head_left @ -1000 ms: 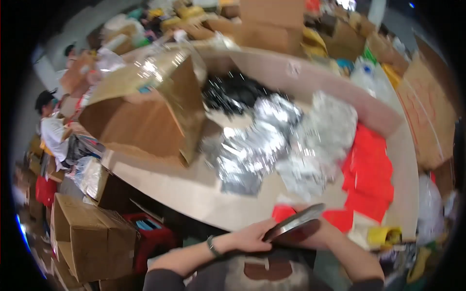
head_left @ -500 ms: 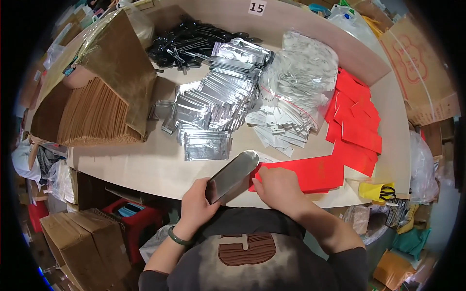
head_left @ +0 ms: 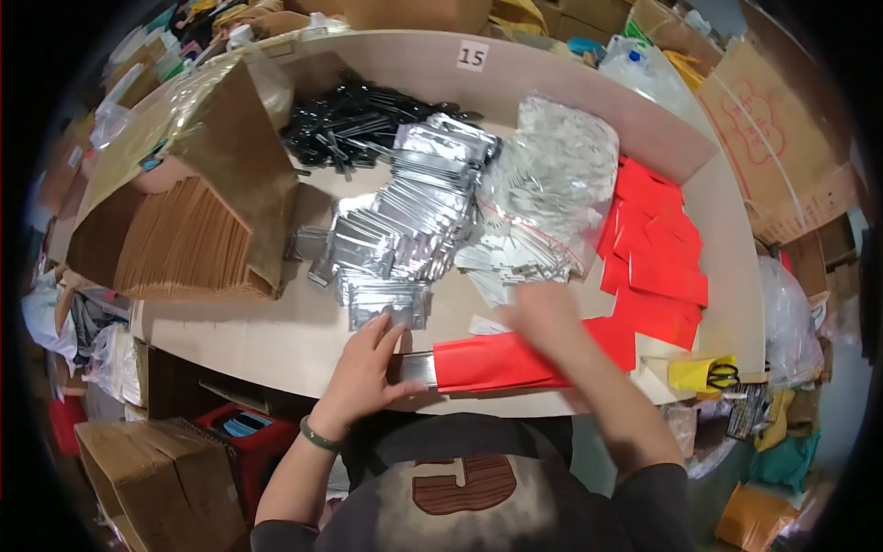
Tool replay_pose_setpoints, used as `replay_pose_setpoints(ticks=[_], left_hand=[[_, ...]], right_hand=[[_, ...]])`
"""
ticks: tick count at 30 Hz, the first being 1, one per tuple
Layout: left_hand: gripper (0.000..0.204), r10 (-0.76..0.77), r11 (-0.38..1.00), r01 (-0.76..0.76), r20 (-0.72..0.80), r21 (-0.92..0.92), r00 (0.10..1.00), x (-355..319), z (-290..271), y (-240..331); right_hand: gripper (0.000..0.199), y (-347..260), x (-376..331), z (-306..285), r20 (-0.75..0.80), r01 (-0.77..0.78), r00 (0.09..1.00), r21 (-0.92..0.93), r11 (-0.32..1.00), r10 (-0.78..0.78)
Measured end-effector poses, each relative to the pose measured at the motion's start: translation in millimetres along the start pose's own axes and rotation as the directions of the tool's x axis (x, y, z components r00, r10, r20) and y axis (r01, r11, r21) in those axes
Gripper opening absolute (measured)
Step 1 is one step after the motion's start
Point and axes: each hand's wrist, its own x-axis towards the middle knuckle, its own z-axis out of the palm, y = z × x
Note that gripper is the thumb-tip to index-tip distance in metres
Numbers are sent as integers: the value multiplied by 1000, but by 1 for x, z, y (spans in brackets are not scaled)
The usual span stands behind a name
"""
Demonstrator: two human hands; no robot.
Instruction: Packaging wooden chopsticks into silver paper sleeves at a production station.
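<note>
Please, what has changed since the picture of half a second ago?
The left grip turned the metal strip sideways; the red envelope now covers its right part. The right grip, blurred, moved from the envelope's left end towards the white slips. The silver packets stayed.

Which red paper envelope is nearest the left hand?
The long red paper envelope whose left end meets the shiny flat metal piece in the left hand; the other red envelopes lie farther right.

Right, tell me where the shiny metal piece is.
In the head view, the shiny metal piece lies below centre, slightly left, between the left hand and the long red packet.
</note>
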Motion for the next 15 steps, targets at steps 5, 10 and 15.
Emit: replay_pose_setpoints(ticks=[5,10,15], left_hand=[[67,-125,992,124,-30,-31,992,19,-7,0],[27,-141,963,253,-620,96,772,-8,-118,-61],[20,-460,694,693,-621,194,635,5,-186,-135]], right_hand=[[12,74,12,23,-126,-25,992,-248,968,-7],[12,40,0,-10,-222,76,966,-232,970,-129],[16,-80,49,36,-161,413,910,246,877,-383]])
